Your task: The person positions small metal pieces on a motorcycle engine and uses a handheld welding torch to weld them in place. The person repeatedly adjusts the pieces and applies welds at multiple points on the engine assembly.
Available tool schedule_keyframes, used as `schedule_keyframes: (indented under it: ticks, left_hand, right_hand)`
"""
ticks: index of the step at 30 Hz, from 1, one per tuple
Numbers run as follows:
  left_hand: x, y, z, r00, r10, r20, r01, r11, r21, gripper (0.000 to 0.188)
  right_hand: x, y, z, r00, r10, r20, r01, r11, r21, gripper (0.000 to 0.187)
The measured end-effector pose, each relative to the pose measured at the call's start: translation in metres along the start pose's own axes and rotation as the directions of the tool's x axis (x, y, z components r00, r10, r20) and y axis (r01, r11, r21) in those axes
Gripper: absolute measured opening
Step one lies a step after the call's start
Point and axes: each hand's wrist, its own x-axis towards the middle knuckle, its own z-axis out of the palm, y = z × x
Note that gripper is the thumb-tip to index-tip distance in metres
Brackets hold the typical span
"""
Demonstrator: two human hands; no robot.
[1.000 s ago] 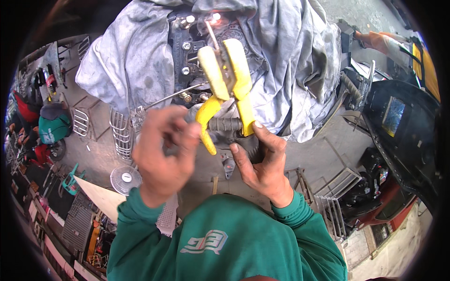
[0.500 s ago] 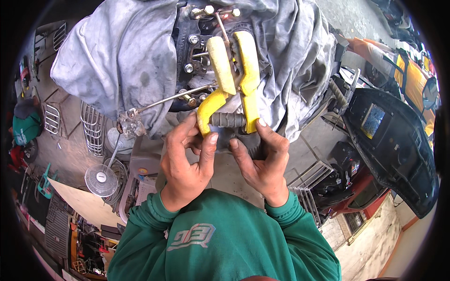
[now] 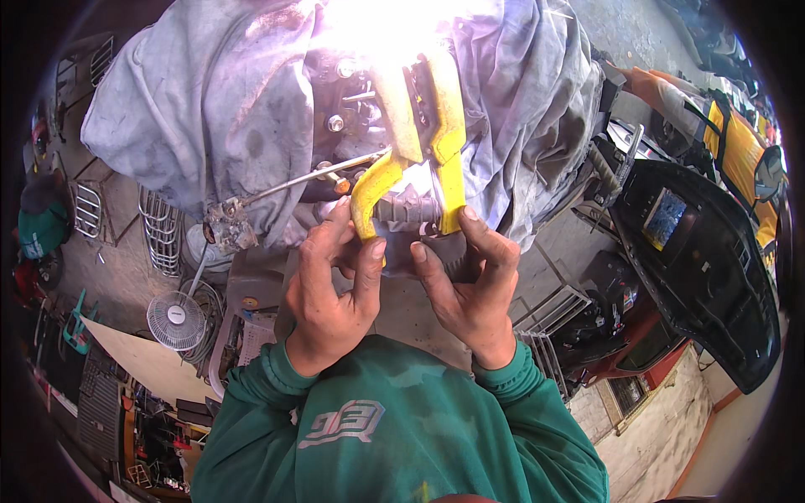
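Observation:
Two bent yellow bars stand side by side in front of me, their upper ends washed out by glare. My left hand (image 3: 331, 298) has its thumb and forefinger pinched about the lower end of the left bar (image 3: 374, 189). At the foot of the right bar (image 3: 449, 138) is my right hand (image 3: 474, 293), forefinger on the bar and thumb a little to its left. A dark ribbed sleeve (image 3: 404, 210) lies crosswise between the two bars. Other fingers of both hands curl underneath, partly hidden. Left of the bars, a thin metal rod (image 3: 310, 172) slants over bolted metal parts.
Grey cloth (image 3: 210, 109) drapes both sides of the work. White glare (image 3: 377, 29) covers its far middle. To the left stand a fan (image 3: 176, 319) and wire racks (image 3: 159, 235); at right are a large black panel (image 3: 700, 277) and a metal rack (image 3: 549, 310).
An intense white light has flared at the far middle, hiding the bars' tops and the bolts there. The view has shifted slightly; both hands keep nearly the same place and grip.

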Motion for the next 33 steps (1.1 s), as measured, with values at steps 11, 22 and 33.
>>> schedule_keyframes:
  ticks: [11,22,33]
  left_hand:
    - [0.0004,-0.0028,0.0006,1.0,0.023,0.005,-0.023,1.0,0.008,0.046]
    - [0.0006,-0.0075,0.0028,0.996,0.083,-0.014,-0.083,0.996,0.04,0.047]
    - [0.0036,-0.0028,0.0022,0.999,0.053,0.003,-0.053,0.999,0.009,0.048]
  right_hand:
    - [-0.0034,0.0014,0.0011,0.998,0.064,0.028,-0.064,0.998,-0.011,0.066]
    - [-0.0054,0.0065,0.0019,1.0,-0.001,-0.029,0.001,1.0,0.027,0.064]
    - [-0.0038,0.008,0.0015,1.0,0.011,-0.025,-0.01,1.0,0.028,0.063]
